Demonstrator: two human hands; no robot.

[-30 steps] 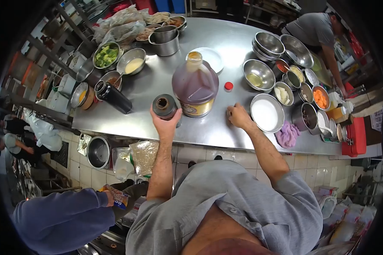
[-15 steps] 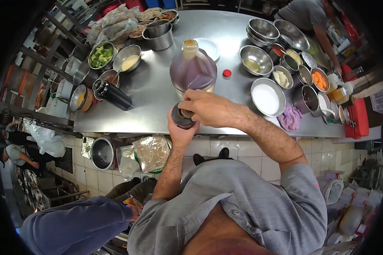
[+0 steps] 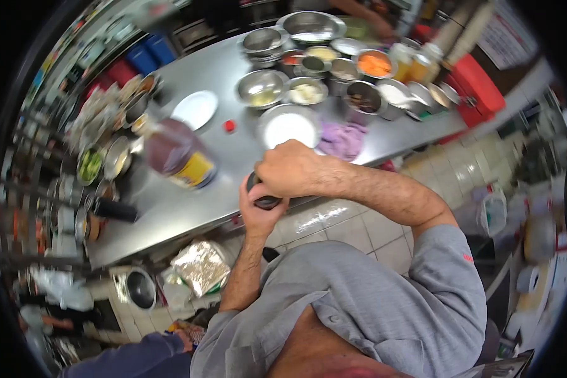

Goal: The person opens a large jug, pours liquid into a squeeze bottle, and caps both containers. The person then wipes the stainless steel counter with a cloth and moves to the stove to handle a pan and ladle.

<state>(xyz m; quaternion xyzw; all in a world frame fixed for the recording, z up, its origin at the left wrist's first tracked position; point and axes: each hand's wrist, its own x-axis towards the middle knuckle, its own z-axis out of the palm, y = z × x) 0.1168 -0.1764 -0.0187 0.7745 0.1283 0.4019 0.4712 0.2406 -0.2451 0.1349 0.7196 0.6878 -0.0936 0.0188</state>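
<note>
My left hand [image 3: 259, 215] is wrapped around a dark bottle [image 3: 268, 203], held upright just off the table's near edge. Over the bottle's top, my right hand [image 3: 294, 169] is closed with bent fingers; it hides the cap or mouth. Beyond my hands lies a metal bowl of white contents [image 3: 290, 131]. To the left stands a big jug of brown liquid [image 3: 177, 154] with a yellow label, its mouth uncapped and blurred by motion. A red cap [image 3: 229, 126] rests on the steel table [image 3: 230, 167] near a white plate [image 3: 196, 110].
A purple cloth [image 3: 341, 140] lies right of the white bowl. Metal bowls and pots of ingredients, one with orange pieces [image 3: 375, 63], crowd the far right. A black bottle [image 3: 111, 209] stands at left. Below, a person's blue sleeve [image 3: 129, 358] is close on my left.
My view has turned to the right, so the table and its items appear shifted left and tilted. My right fingers, earlier pinching at the bottle's top, are now closed over it in a fist.
</note>
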